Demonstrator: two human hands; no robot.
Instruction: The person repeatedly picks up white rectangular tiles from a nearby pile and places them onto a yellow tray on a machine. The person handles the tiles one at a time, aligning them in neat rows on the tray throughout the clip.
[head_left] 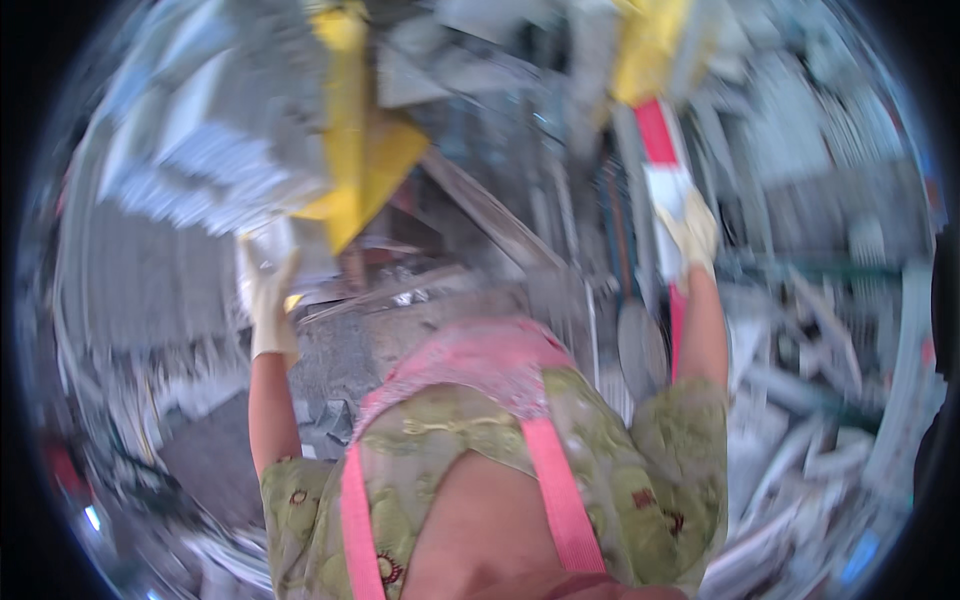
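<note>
Both hands wear pale gloves and reach forward on either side of my body. My left hand (268,290) has its thumb and fingers apart, beside a white piece (285,245) under a large stack of white-grey sheets (225,150). Blur hides whether it touches that piece. Further right, my right hand (692,232) lies against a long white-and-red striped bar (657,140), thumb spread from the fingers. No grip around the bar shows. A bent yellow panel (350,170) stands just right of the stack.
Another yellow piece (645,50) is above the striped bar. A brown beam (490,210) slants across the middle. A round grey disc (641,350) sits near my right forearm. Grey stacked material (160,275) lines the left; blurred scrap-like clutter (800,400) fills the right.
</note>
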